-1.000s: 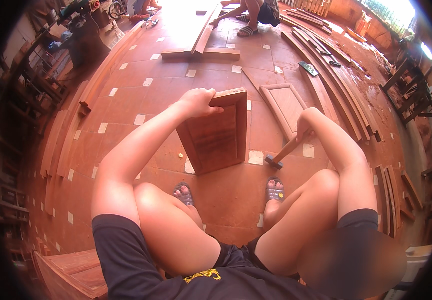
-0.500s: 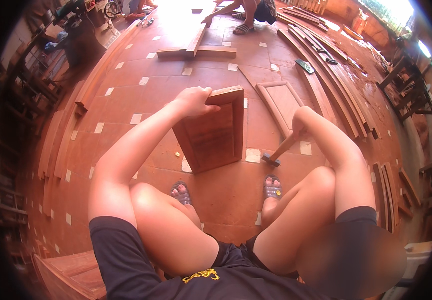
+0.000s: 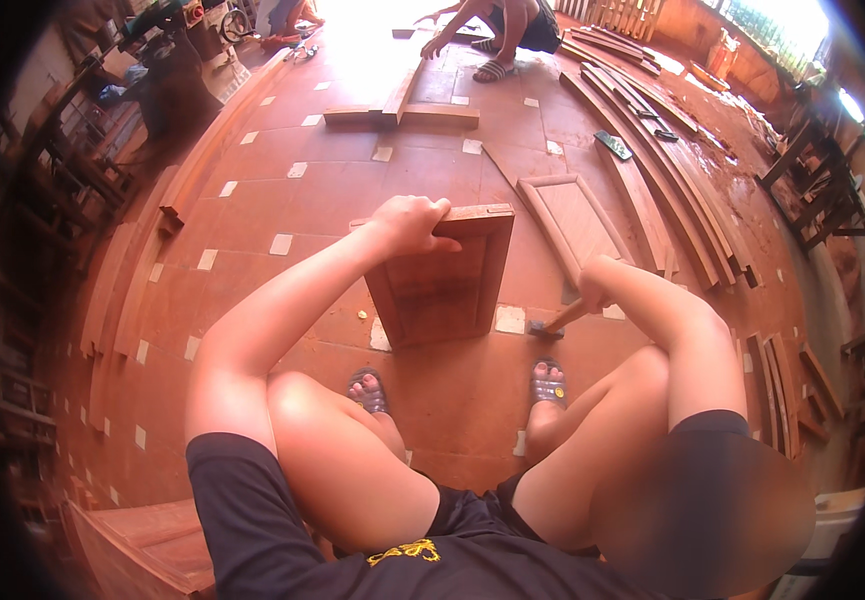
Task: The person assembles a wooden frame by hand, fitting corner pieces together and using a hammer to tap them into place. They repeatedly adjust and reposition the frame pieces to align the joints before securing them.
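Observation:
My left hand [image 3: 412,226] is closed over the top edge of a wooden panel [image 3: 442,290], its thumb on the face toward me. The reddish-brown panel has a raised frame and stands on end on the tiled floor, before my feet. On the right, my right hand [image 3: 597,284] is wrapped round the wooden handle of a hammer [image 3: 546,329]. The dark hammer head is low, close to the floor, apart from the panel's right edge. Beyond that hand a lighter framed panel [image 3: 574,222] lies flat on the floor.
Long boards [image 3: 657,170] lie along the right, a phone [image 3: 613,146] on one; other planks [image 3: 177,180] line the left. Ahead, crossed wooden pieces [image 3: 402,112] lie near a crouching person [image 3: 512,35]. Behind my left side is another panel [image 3: 152,545].
The panel's top has swung right and toward me, with my left hand on it. My right hand has come down a little, and the hammer handle lies flatter. The other person's hand has lifted off the wood.

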### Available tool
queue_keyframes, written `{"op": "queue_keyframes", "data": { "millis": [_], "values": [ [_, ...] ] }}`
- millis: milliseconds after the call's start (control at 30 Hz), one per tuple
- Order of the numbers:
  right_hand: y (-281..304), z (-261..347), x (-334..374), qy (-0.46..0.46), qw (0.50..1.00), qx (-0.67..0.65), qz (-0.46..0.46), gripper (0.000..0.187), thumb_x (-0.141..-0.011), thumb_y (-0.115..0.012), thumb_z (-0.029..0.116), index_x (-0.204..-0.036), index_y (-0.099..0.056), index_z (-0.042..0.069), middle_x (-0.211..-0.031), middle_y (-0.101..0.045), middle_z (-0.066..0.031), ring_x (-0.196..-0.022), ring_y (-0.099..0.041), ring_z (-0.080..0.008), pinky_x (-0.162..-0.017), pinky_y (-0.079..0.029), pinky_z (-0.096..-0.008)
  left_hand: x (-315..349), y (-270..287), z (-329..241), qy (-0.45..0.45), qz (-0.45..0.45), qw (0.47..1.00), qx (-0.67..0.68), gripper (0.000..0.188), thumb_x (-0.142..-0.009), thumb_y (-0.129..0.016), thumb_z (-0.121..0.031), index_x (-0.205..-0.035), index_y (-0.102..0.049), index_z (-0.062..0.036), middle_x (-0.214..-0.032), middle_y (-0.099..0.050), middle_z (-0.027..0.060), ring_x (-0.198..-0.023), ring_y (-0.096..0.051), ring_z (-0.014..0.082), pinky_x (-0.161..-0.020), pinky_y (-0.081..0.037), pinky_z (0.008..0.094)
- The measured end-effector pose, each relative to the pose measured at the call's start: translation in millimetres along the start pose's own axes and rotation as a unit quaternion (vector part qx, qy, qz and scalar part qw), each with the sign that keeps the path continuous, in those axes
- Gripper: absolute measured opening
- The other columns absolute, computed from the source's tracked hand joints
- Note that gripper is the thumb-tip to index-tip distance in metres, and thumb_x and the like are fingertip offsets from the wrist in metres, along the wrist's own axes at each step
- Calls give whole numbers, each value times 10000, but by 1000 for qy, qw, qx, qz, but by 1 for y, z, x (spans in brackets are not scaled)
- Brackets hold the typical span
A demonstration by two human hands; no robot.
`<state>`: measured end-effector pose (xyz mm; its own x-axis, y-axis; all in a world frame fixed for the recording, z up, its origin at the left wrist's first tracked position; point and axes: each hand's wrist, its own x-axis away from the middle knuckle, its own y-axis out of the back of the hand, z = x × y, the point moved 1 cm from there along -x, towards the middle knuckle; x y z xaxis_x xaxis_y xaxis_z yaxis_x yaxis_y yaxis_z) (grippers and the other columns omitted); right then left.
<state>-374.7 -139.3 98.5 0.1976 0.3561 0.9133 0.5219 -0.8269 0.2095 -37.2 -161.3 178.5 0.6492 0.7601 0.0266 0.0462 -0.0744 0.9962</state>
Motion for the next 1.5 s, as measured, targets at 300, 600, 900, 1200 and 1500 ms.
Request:
{"op": "queue_keyframes", "data": {
  "millis": [300, 600, 900, 1200, 1500],
  "values": [
    [6, -2, 13, 18, 998, -39, 38, 187, -811, -715, 317, -860, -703, 137, -746, -652, 19, -675, -619, -136, -645, -508, -341, 17, 0, -18, -6, -41, 999, 14, 617, -835, -672, -604, -1043, -587, -30, -833, -686, 190, -851, -685, 367, -761, -540, 459],
    [-4, -41, 10, 2, 994, -97, 40, 246, -832, -703, 283, -993, -728, 99, -912, -710, -63, -803, -666, -146, -696, -541, -332, 39, -5, -48, -9, -44, 999, -5, 604, -843, -667, -587, -1027, -563, -21, -829, -684, 188, -824, -685, 374, -728, -540, 471],
    [-19, -44, 36, -7, 988, -143, -60, 256, -873, -650, 287, -1030, -698, 90, -949, -688, -73, -854, -641, -131, -730, -526, -315, 78, -11, -90, 9, -63, 998, -24, 545, -841, -680, -559, -975, -562, -44, -830, -683, 164, -872, -665, 370, -771, -522, 473],
    [35, -70, 100, -64, 845, -327, -418, 267, -869, -631, 271, -1047, -672, 77, -978, -667, -80, -888, -626, -139, -763, -514, -313, 74, -3, -91, 60, -58, 995, -51, 572, -784, -720, -582, -1027, -597, -79, -903, -715, 153, -914, -693, 344, -799, -546, 461],
    [57, -76, 93, -43, 688, -470, -551, 279, -864, -612, 256, -1063, -646, 63, -1008, -645, -87, -922, -610, -147, -796, -503, -311, 53, 2, -79, 87, -68, 993, -36, 600, -746, -727, -637, -1042, -630, -125, -934, -728, 130, -930, -700, 320, -811, -551, 460]
  ]
}}
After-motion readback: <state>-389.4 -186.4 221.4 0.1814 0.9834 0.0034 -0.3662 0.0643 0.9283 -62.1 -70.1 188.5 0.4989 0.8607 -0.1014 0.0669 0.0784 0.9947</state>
